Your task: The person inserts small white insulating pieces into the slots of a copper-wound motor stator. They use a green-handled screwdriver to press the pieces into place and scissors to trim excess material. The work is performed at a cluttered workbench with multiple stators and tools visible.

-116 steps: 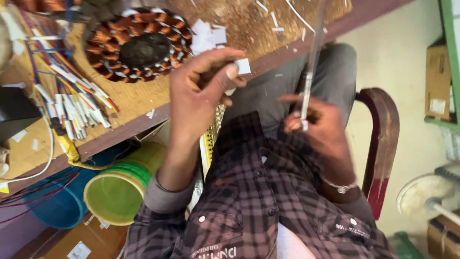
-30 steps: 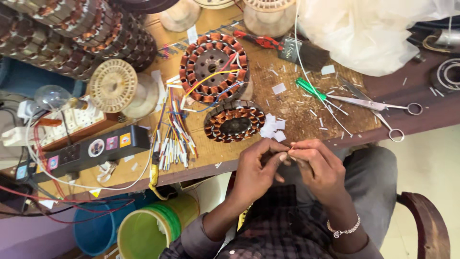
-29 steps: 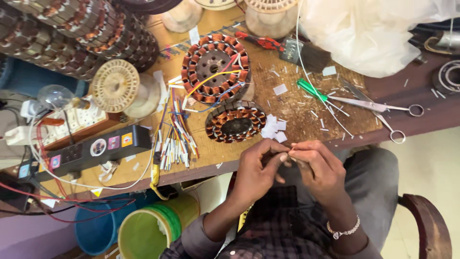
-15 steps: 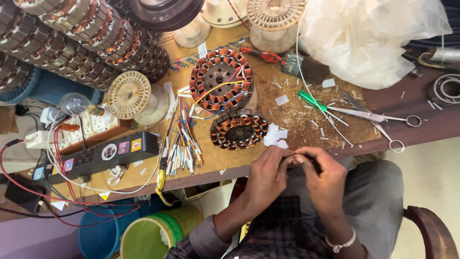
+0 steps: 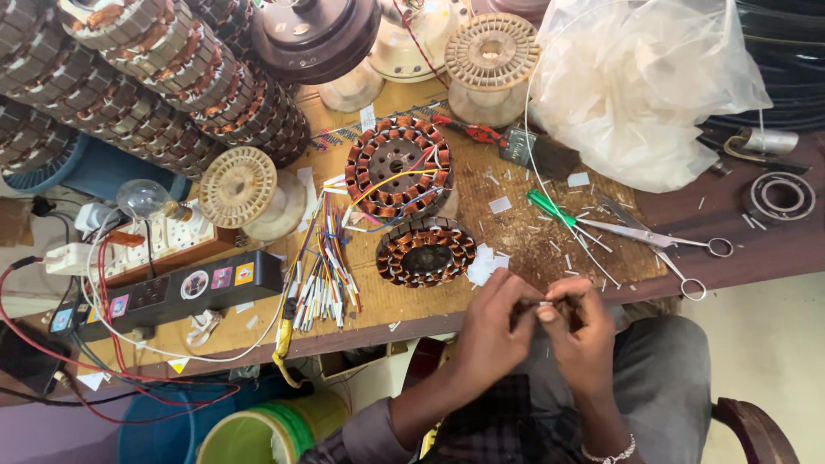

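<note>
White paper slip (image 5: 545,304) pinched between both hands (image 5: 541,322).

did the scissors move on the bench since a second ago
No. The scissors lie beside the green screwdriver as before; only the camera view shifted.

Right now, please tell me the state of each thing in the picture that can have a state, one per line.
Left hand: pinching a small white piece together with the other hand.
Right hand: fingertips closed on that same piece.
Steel scissors: lying flat on the bench, blades nearly shut.
Clear glass bulb: unlit.
Copper-wound round stator: lying flat, untouched.
Green-handled screwdriver: lying loose.
Clear plastic bag: crumpled, slumped on the bench.
</note>
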